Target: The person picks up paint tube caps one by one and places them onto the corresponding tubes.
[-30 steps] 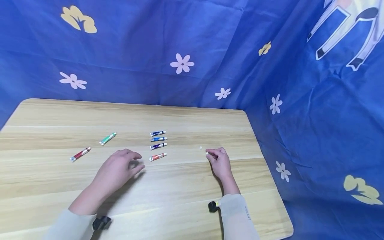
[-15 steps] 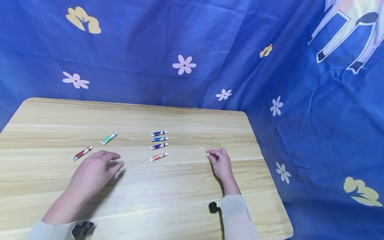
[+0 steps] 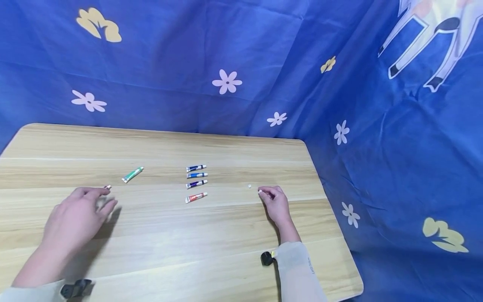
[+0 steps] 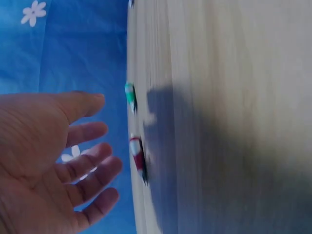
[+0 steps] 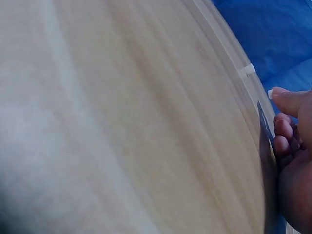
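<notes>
My left hand [image 3: 75, 218] hovers at the left of the table with its fingers spread and nothing in them. It mostly covers a dark red paint tube [image 4: 137, 153] in the head view; only the tube's tip shows past the fingers. A green paint tube [image 3: 133, 174] lies just beyond. On the right, my right hand [image 3: 277, 205] pinches a small white cap-like piece [image 5: 270, 94] between thumb and forefinger, close over the table. Another small white piece [image 3: 249, 186] lies on the wood just left of those fingertips.
Mid-table, a column of paint tubes lies with white ends pointing right: dark blue [image 3: 196, 168], blue [image 3: 197, 175], purple [image 3: 196, 184] and orange-red [image 3: 196, 197]. Blue patterned cloth [image 3: 170, 75] hangs behind and right of the wooden table [image 3: 188, 251].
My left hand has moved left, away from the column of tubes to over the dark red tube. My right hand stays in place, still pinching the white piece.
</notes>
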A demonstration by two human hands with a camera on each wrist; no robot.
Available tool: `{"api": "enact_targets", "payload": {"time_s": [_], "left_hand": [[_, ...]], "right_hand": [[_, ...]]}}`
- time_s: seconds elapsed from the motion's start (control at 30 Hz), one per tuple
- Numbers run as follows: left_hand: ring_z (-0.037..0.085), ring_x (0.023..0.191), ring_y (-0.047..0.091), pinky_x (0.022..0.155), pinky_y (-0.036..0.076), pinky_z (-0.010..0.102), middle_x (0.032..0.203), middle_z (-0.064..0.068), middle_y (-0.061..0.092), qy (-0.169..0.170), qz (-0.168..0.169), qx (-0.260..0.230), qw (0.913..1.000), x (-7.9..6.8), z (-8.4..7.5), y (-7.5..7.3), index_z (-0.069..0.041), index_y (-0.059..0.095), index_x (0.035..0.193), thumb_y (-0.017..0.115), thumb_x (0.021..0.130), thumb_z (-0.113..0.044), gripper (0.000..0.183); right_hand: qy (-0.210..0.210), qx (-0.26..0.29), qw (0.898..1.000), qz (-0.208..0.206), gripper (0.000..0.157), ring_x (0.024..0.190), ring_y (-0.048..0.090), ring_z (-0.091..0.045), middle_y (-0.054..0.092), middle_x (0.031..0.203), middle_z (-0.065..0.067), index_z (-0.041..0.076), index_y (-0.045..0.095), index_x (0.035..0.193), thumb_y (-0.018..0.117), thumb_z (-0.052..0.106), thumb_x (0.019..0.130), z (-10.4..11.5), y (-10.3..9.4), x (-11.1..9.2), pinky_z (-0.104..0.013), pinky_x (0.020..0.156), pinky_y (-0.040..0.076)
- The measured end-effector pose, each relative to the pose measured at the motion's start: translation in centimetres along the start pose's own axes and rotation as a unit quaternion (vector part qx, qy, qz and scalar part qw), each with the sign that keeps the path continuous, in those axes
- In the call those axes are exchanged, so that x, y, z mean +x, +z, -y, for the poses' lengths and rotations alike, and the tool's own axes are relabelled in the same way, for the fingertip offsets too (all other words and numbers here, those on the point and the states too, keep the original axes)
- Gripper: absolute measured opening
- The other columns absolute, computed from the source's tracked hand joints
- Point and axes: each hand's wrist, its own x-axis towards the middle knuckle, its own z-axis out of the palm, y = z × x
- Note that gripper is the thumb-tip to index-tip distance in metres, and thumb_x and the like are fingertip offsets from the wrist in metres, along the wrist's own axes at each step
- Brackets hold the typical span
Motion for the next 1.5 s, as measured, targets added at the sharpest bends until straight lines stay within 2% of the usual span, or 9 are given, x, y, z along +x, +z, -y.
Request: {"api": "enact_targets", "payload": {"time_s": [0.17, 0.33, 0.43, 0.67, 0.87, 1.1, 1.3, 1.4, 1.5], "left_hand": [[0.063, 0.120, 0.054, 0.084, 0.045, 0.079, 0.138, 0.039, 0.056, -0.035, 0.018, 0.014, 0.9991, 0.7, 1.9, -0.9, 0.001, 0.062, 0.138, 0.068, 0.105, -0.034, 0.048], [0.064, 0.119, 0.052, 0.082, 0.045, 0.079, 0.135, 0.042, 0.054, -0.048, 0.048, 0.018, 0.9975, 1.2, 2.9, -1.2, 0.001, 0.061, 0.137, 0.066, 0.106, -0.027, 0.043], [0.064, 0.117, 0.053, 0.082, 0.046, 0.078, 0.133, 0.042, 0.056, -0.051, 0.054, 0.021, 0.9970, 1.5, 3.2, -1.2, 0.002, 0.062, 0.135, 0.066, 0.106, -0.027, 0.042], [0.065, 0.112, 0.055, 0.080, 0.046, 0.076, 0.133, 0.042, 0.057, -0.065, 0.051, 0.029, 0.9962, 1.8, 3.3, -1.2, 0.002, 0.062, 0.135, 0.061, 0.107, -0.025, 0.039], [0.065, 0.104, 0.057, 0.071, 0.045, 0.071, 0.129, 0.040, 0.060, -0.072, 0.051, 0.039, 0.9953, 2.0, 3.1, -1.1, -0.004, 0.067, 0.130, 0.063, 0.106, -0.026, 0.033], [0.062, 0.096, 0.062, 0.063, 0.043, 0.064, 0.119, 0.035, 0.067, -0.060, 0.036, 0.036, 0.9969, 1.7, 3.1, -0.8, -0.006, 0.071, 0.120, 0.069, 0.103, -0.025, 0.025], [0.052, 0.078, 0.068, 0.053, 0.037, 0.046, 0.091, 0.019, 0.076, -0.063, 0.036, 0.017, 0.9972, 1.1, 3.2, -0.8, -0.006, 0.070, 0.113, 0.072, 0.103, -0.027, 0.023], [0.039, 0.068, 0.066, 0.052, 0.036, 0.038, 0.086, 0.015, 0.076, -0.062, 0.029, -0.008, 0.9976, 0.2, 2.8, -0.8, -0.006, 0.070, 0.113, 0.071, 0.105, -0.029, 0.025], [0.026, 0.064, 0.063, 0.053, 0.038, 0.037, 0.086, 0.015, 0.078, -0.060, 0.017, -0.034, 0.9975, -0.9, 2.2, -0.8, -0.005, 0.069, 0.112, 0.068, 0.106, -0.032, 0.028]], "right_hand": [[0.007, 0.022, 1.000, -0.008, 0.016, 0.095, 0.059, -0.012, 0.065, 0.106, -0.002, 0.015, 0.083, 0.116, 0.076, 0.016, 0.101, 0.2, 0.0, 0.2, -0.016, 0.080, 0.050], [0.030, 0.049, 0.998, -0.012, 0.017, 0.101, 0.059, -0.013, 0.069, 0.114, -0.001, 0.017, 0.082, 0.118, 0.075, 0.018, 0.102, -0.2, -0.2, 0.1, -0.017, 0.084, 0.050], [0.051, 0.091, 0.994, -0.016, 0.019, 0.104, 0.062, -0.012, 0.073, 0.121, -0.003, 0.014, 0.080, 0.121, 0.075, 0.017, 0.103, -0.5, -0.4, 0.1, -0.016, 0.086, 0.052], [0.091, 0.230, 0.968, -0.033, 0.027, 0.101, 0.069, -0.010, 0.076, 0.115, -0.004, 0.002, 0.074, 0.128, 0.071, 0.017, 0.105, -0.7, -0.6, 0.4, -0.018, 0.089, 0.059], [0.088, 0.287, 0.953, -0.048, 0.027, 0.087, 0.067, -0.009, 0.073, 0.099, -0.003, -0.009, 0.069, 0.129, 0.066, 0.007, 0.107, -0.6, -0.6, 0.2, -0.020, 0.081, 0.060], [0.076, 0.353, 0.930, -0.062, 0.030, 0.083, 0.069, -0.011, 0.076, 0.098, -0.006, -0.017, 0.062, 0.130, 0.063, 0.004, 0.108, -0.9, -0.8, 0.0, -0.022, 0.079, 0.061], [0.070, 0.383, 0.918, -0.080, 0.028, 0.082, 0.069, -0.010, 0.077, 0.094, -0.002, -0.017, 0.065, 0.126, 0.066, 0.003, 0.106, -0.9, -0.9, -0.1, -0.021, 0.077, 0.060], [0.066, 0.389, 0.914, -0.093, 0.028, 0.081, 0.069, -0.009, 0.078, 0.093, -0.002, -0.018, 0.066, 0.126, 0.066, 0.002, 0.106, -1.1, -0.8, -0.2, -0.020, 0.077, 0.060], [0.063, 0.398, 0.909, -0.104, 0.027, 0.080, 0.068, -0.009, 0.078, 0.092, -0.003, -0.017, 0.066, 0.125, 0.066, 0.001, 0.106, -1.0, -0.7, -0.3, -0.020, 0.076, 0.059]]}}
